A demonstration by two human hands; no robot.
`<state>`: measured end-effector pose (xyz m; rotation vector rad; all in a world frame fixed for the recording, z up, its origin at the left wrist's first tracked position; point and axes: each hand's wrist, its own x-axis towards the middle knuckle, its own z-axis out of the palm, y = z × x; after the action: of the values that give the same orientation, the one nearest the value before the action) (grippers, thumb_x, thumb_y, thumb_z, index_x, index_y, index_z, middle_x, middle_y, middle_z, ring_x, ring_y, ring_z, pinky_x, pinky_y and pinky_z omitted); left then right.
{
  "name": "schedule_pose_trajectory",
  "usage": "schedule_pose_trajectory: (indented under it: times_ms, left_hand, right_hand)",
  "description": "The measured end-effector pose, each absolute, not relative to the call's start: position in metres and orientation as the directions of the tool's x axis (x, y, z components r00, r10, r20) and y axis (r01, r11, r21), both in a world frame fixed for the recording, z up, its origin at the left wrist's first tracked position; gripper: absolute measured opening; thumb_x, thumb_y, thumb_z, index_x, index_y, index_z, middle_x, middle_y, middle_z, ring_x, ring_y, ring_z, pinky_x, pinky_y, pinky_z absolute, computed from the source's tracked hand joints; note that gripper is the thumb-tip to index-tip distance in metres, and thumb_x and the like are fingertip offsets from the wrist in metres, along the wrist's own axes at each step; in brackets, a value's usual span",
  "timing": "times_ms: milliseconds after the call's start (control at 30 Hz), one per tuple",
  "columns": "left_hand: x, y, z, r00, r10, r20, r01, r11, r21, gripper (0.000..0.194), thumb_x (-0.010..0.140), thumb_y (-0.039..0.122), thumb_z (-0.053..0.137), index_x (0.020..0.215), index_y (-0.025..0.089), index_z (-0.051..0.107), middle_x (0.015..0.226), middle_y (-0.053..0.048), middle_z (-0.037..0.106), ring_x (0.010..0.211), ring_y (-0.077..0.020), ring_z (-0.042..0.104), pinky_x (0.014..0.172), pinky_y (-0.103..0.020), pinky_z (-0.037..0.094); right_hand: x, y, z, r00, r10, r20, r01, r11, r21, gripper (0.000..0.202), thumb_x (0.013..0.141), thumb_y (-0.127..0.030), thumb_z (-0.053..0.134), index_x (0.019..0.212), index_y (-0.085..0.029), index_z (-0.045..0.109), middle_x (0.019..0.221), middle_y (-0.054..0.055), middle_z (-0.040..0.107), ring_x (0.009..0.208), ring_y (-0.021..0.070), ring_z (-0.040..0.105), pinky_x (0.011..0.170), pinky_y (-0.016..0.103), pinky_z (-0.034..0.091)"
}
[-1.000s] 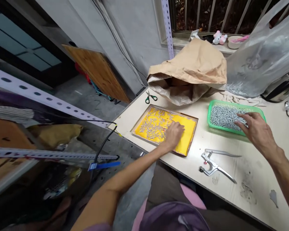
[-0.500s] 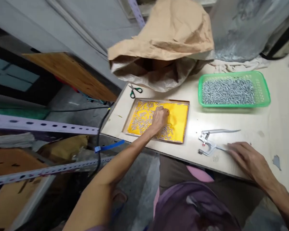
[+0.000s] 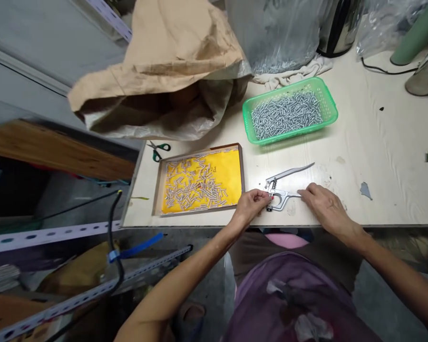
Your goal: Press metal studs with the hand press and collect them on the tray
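A pair of snap-fastener pliers (image 3: 280,195) lies on the table, its handles spread and its jaw facing left. My right hand (image 3: 323,204) is closed on the end of the lower handle. At the jaw, close to a small red part, the fingertips of my left hand (image 3: 252,205) are pinched together; whatever is between them is too small to make out. To the left is a shallow tray (image 3: 157,190) lined in yellow, with many small metal pins (image 3: 196,187) scattered inside. A green basket (image 3: 330,109) behind the pliers holds a heap of small metal springs or screws (image 3: 287,114).
Scissors (image 3: 159,149) with green-black handles lie behind the tray. An open brown paper bag (image 3: 185,52) stands at the back left. A clear plastic bag (image 3: 274,38), a cloth (image 3: 296,71) and a kettle (image 3: 340,28) are at the back. The table's front edge runs close to my body.
My left hand has left the yellow-lined tray and moved right to the pliers' jaw. My right hand stays at the lower handle. The view has swung to the right.
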<state>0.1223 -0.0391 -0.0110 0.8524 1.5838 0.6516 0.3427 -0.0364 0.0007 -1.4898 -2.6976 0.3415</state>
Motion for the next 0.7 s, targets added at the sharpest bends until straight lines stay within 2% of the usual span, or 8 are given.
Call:
schedule_pose_trajectory:
  times_ms: [100,233,367,700]
  left_hand:
    - [0.125,-0.037,-0.010,-0.095,0.788,-0.609,0.174,0.615,0.769,0.024,0.062,0.030,0.075,0.067,0.012,0.060,0.045,0.007,0.048,0.038,-0.0028,0.036,0.036,-0.014,0.028]
    - [0.128,-0.037,-0.002,-0.143,0.737,-0.660,0.214,0.674,0.707,0.018,0.066,0.023,0.072,0.063,0.012,0.058,0.042,0.007,0.047,0.035,-0.0037,0.038,0.034,-0.015,0.028]
    - [0.130,-0.036,0.004,-0.162,0.686,-0.710,0.246,0.724,0.644,0.014,0.071,0.018,0.069,0.065,0.012,0.058,0.041,0.007,0.047,0.035,-0.0052,0.042,0.033,-0.015,0.032]
    - [0.124,-0.019,0.004,-0.078,0.559,-0.825,0.389,0.779,0.491,0.013,0.076,0.020,0.069,0.072,0.010,0.062,0.041,0.007,0.050,0.032,-0.0048,0.044,0.037,-0.016,0.040]
  right_hand:
    - [0.344,-0.040,-0.001,-0.522,0.849,-0.084,0.840,0.494,-0.223,0.030,0.086,-0.001,0.041,0.104,-0.016,0.059,0.091,0.007,0.057,0.077,0.0169,0.051,0.061,0.027,0.034]
    - [0.345,-0.043,-0.001,-0.499,0.863,-0.080,0.850,0.470,-0.238,0.034,0.082,0.005,0.041,0.101,-0.017,0.059,0.091,0.007,0.057,0.077,0.0163,0.052,0.063,0.027,0.034]
    - [0.344,-0.043,0.000,-0.493,0.865,-0.098,0.857,0.462,-0.229,0.034,0.082,0.005,0.041,0.099,-0.017,0.059,0.091,0.006,0.057,0.078,0.0165,0.052,0.063,0.027,0.033]
    - [0.343,-0.043,-0.001,-0.475,0.870,-0.132,0.869,0.441,-0.223,0.032,0.081,0.004,0.042,0.098,-0.018,0.058,0.092,0.007,0.056,0.080,0.0172,0.052,0.064,0.029,0.032]
